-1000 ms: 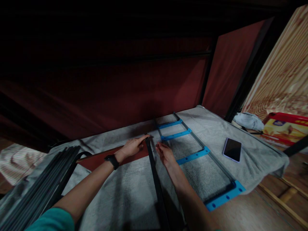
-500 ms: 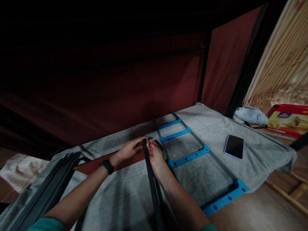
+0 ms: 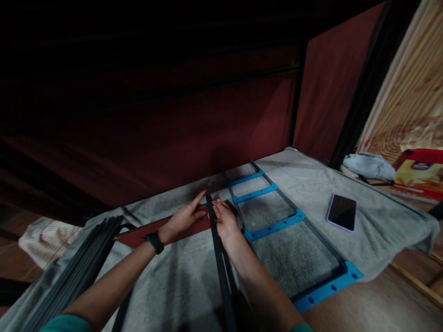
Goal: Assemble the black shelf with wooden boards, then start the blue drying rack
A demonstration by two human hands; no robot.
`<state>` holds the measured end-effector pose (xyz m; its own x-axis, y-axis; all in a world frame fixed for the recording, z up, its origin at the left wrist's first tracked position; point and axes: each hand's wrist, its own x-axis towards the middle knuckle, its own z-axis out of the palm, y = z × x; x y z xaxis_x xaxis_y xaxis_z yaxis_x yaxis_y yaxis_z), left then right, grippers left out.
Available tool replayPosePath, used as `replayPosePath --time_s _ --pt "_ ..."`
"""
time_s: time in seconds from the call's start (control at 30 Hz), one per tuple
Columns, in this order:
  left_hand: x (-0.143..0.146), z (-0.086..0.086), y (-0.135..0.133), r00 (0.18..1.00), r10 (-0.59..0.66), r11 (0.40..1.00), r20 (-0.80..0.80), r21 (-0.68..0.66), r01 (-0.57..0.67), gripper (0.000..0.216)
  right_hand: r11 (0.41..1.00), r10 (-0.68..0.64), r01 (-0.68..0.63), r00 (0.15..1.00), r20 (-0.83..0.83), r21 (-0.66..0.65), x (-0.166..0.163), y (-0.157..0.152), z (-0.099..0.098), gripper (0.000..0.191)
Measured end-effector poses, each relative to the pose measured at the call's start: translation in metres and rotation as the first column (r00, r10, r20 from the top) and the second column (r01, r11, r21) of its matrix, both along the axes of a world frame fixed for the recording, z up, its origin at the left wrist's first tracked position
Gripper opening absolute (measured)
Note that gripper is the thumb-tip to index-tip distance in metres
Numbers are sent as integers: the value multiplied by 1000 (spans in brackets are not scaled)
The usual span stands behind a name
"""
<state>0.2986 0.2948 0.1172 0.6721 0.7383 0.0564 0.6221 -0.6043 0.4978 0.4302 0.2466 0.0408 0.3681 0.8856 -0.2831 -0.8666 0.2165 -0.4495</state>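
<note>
A long dark bar (image 3: 218,258) runs away from me, its far end between my two hands. My left hand (image 3: 182,221) is just left of that end, with index finger and thumb spread apart and nothing held. On the right side of the bar, the fingers of my right hand (image 3: 224,217) are pinched together close to its tip; whatever is between them is too small to make out. A reddish-brown board (image 3: 138,234) lies beneath my left hand. To the right rests a ladder-like frame of dark rails with blue crosspieces (image 3: 277,226).
Grey cloth (image 3: 162,281) covers the work surface. Several dark rods (image 3: 79,263) are bundled at left. A phone (image 3: 342,212) lies at right. Beyond are a light-blue bundle (image 3: 368,166) and a red-and-yellow package (image 3: 422,173). Dark red panels (image 3: 207,133) stand behind.
My left hand has drawn back a little from the bar's end and its index finger has lifted and spread. My right hand stays pinched beside the tip. The view has shifted slightly.
</note>
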Motion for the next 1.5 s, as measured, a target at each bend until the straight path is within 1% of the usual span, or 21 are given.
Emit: replayPosePath --time_s 0.07,0.1,0.17,0.23,0.27,0.37,0.43,0.57,0.67,0.73,0.83,0.9,0.97,1.07,1.13,1.2,1.3,1.5 --pt "-11 -1 -4 995 89 993 -44 84 -85 72 1000 -4 3 999 51 9 4 -9 6 15" --pt "-18 -2 -5 990 126 987 -69 114 -117 66 1000 9 -10 997 70 4 6 -13 9 16" --pt "-32 -2 -5 979 157 980 -131 145 -138 46 995 89 -93 990 109 34 9 -22 15 19" --pt "-43 -1 -4 973 143 982 -181 145 -118 30 986 144 -155 977 160 57 10 -30 18 21" --pt "-48 -1 -2 973 124 986 -195 137 -99 26 986 146 -159 971 187 56 9 -33 20 22" --pt "-54 1 4 977 62 993 -203 113 -39 23 992 100 -117 961 257 51 5 -40 22 28" --pt "-55 2 8 976 28 995 -217 103 -5 22 995 63 -81 962 267 58 3 -41 23 32" --pt "-55 2 11 971 6 996 -239 85 14 20 997 32 -46 976 214 60 1 -37 23 33" --pt "-56 1 8 972 29 996 -233 83 -10 21 997 20 -31 987 160 67 1 -33 21 28" --pt "-54 0 5 980 51 995 -193 97 -33 25 998 10 -18 993 120 68 0 -29 17 23" --pt "-44 -2 3 995 52 993 -89 114 -41 42 999 1 -4 998 65 48 -3 -21 12 15" --pt "-33 -3 3 999 1 993 -51 116 5 58 999 2 -4 999 52 35 -5 -15 9 10" --pt "-22 -6 6 998 -58 992 -37 113 62 64 1000 3 -5 997 78 28 -6 -11 6 8" --pt "-10 -10 10 996 -88 989 -13 117 89 62 1000 -11 8 995 101 29 -9 -8 2 11" --pt "-7 -12 12 995 -96 988 -1 122 95 58 999 -23 20 997 75 43 -12 -7 0 13" --pt "-7 -13 13 992 -130 985 5 117 129 54 998 -43 40 998 54 48 -15 -6 -2 12" --pt "-7 -12 11 985 -170 981 12 96 168 49 996 -74 71 995 61 48 -22 -5 -4 10" --pt "-1 -6 6 986 -165 983 1 79 164 43 992 -115 112 992 45 63 -23 -5 -6 9"
